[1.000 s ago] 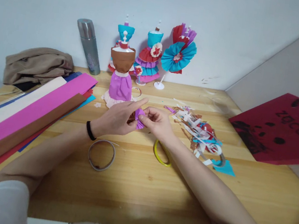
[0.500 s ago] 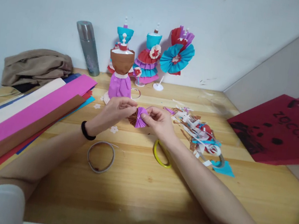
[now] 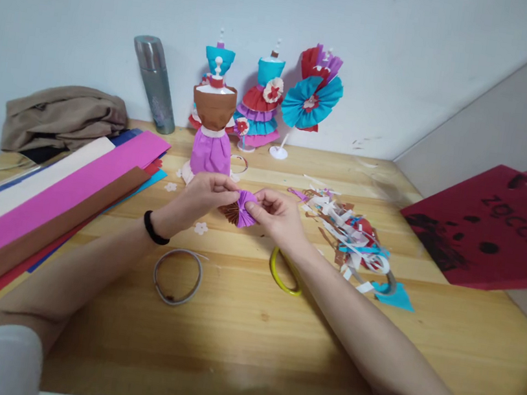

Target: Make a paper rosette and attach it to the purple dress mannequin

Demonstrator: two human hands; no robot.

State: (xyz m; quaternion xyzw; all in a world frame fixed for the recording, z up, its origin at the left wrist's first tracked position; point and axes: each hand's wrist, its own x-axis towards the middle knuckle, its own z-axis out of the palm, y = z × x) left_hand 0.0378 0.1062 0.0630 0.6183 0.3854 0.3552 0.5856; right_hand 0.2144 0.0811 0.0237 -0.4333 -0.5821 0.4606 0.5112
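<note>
A small pleated paper rosette [image 3: 244,216], purple on the right and brown on the left, is held above the middle of the table. My right hand [image 3: 278,216] pinches its purple side, thumb on the front. At the rosette's upper left edge, my left hand [image 3: 207,196] has its fingers pressed together on the paper. Just behind the hands stands a dress form [image 3: 211,151] with a brown paper top and purple skirt. A coiled pale strip [image 3: 177,277] and a yellow ring [image 3: 285,271] lie nearer to me, and a white paper flower [image 3: 201,228] lies below my left hand.
Long coloured paper sheets [image 3: 62,195] and a brown cloth [image 3: 63,117] occupy the left. Behind are a grey bottle [image 3: 155,84] and several decorated dress forms [image 3: 261,99]. Paper scraps [image 3: 356,237] are heaped at right, near a red bag [image 3: 489,226].
The rosette has shifted slightly left and turned a little, showing more of its purple side. Both hands have moved only slightly with it.
</note>
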